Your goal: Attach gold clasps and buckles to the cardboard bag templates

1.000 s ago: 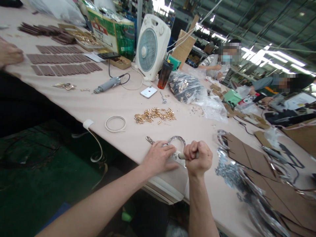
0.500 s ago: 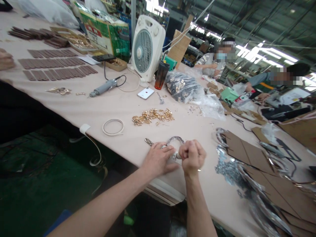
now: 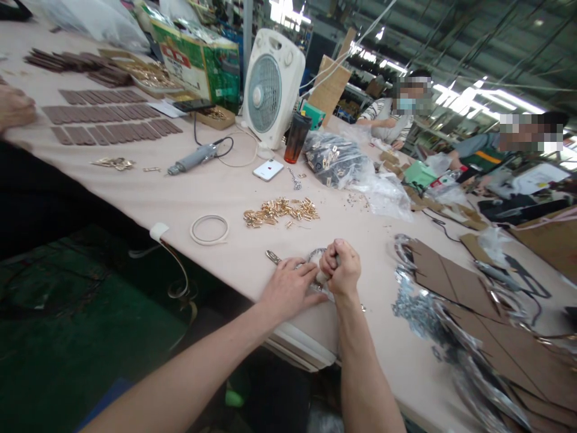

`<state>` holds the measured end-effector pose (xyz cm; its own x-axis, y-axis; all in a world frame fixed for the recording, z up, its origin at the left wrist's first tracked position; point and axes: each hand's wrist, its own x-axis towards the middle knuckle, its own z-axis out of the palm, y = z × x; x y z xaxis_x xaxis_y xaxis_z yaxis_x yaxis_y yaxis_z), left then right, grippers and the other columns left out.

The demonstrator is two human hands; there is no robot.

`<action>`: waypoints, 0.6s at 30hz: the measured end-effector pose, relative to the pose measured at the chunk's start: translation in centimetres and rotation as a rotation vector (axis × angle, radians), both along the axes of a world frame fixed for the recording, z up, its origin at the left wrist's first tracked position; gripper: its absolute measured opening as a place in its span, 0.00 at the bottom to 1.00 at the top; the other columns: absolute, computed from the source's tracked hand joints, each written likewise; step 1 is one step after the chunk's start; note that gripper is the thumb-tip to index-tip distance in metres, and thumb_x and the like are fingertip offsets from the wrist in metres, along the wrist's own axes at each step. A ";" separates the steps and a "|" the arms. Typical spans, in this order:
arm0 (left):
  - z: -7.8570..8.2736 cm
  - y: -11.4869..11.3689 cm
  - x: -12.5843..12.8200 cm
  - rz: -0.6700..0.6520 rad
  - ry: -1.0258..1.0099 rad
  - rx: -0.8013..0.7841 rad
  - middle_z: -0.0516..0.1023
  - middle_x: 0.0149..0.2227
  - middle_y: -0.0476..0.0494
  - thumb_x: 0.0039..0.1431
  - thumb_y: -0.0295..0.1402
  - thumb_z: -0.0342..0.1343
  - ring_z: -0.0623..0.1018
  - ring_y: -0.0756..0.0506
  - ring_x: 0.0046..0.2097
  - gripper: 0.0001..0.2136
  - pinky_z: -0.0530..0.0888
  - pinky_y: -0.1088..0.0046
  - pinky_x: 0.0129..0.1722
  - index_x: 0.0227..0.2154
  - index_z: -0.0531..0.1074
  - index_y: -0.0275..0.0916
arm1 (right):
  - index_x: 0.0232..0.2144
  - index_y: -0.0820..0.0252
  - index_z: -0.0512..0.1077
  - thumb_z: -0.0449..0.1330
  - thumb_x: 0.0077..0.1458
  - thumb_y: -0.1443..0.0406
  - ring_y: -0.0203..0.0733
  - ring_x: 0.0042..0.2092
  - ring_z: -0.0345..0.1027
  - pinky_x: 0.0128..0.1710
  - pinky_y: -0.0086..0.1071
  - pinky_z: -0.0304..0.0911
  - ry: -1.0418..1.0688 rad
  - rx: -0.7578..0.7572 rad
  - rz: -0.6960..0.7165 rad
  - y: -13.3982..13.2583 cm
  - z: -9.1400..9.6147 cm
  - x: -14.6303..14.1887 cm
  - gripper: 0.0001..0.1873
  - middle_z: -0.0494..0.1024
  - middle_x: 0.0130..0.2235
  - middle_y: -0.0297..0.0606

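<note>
My left hand [image 3: 291, 285] presses down near the table's front edge, its fingers and thumb holding a curved handle in clear plastic [image 3: 318, 254]. Most of that handle is hidden beneath my hands. Just left of my fingertips, an oblong metal fitting [image 3: 273, 257] pokes out. My right hand [image 3: 341, 267] is a closed fist around a hand tool with a pale lower part [image 3: 321, 277]. The tool's tip, close to my left fingertips, cannot be made out. Beyond both hands lies a heap of small gold metal fittings [image 3: 282, 211].
A coil of pale strip [image 3: 210, 230] lies left of the heap. Behind are a phone [image 3: 268, 169], a grey electric screwdriver [image 3: 193, 159], a tumbler [image 3: 297, 138] and a fan [image 3: 273, 90]. Brown panels with plastic-wrapped handles [image 3: 455, 270] cover the right. Another person's hand [image 3: 15, 108] rests far left.
My right fist has shifted slightly left toward my left hand, and its wrist has turned. My left hand stays on the handle. The whole view has moved a little.
</note>
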<state>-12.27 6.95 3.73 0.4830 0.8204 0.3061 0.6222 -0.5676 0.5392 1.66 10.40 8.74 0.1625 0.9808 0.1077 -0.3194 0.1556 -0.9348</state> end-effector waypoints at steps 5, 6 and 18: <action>0.0 -0.1 0.1 0.012 0.004 0.002 0.78 0.58 0.44 0.63 0.53 0.61 0.69 0.36 0.62 0.26 0.63 0.56 0.62 0.58 0.71 0.46 | 0.23 0.57 0.64 0.64 0.59 0.55 0.25 0.15 0.42 0.13 0.21 0.41 0.052 -0.046 0.075 0.5 -0.5 0.4 0.20 0.56 0.16 0.21; 0.0 -0.1 0.1 0.015 -0.001 0.000 0.78 0.58 0.44 0.63 0.52 0.62 0.70 0.36 0.62 0.26 0.63 0.56 0.62 0.58 0.71 0.47 | 0.23 0.57 0.64 0.64 0.59 0.55 0.25 0.15 0.42 0.14 0.22 0.41 0.049 -0.041 0.102 0.5 -0.6 0.4 0.19 0.56 0.16 0.21; -0.3 0.1 0.3 0.021 -0.038 -0.063 0.81 0.50 0.43 0.58 0.41 0.65 0.73 0.36 0.58 0.15 0.65 0.54 0.62 0.47 0.77 0.44 | 0.21 0.57 0.65 0.59 0.65 0.57 0.34 0.24 0.56 0.26 0.31 0.55 -0.674 0.243 0.340 -1.7 -1.1 -0.2 0.21 0.64 0.21 0.29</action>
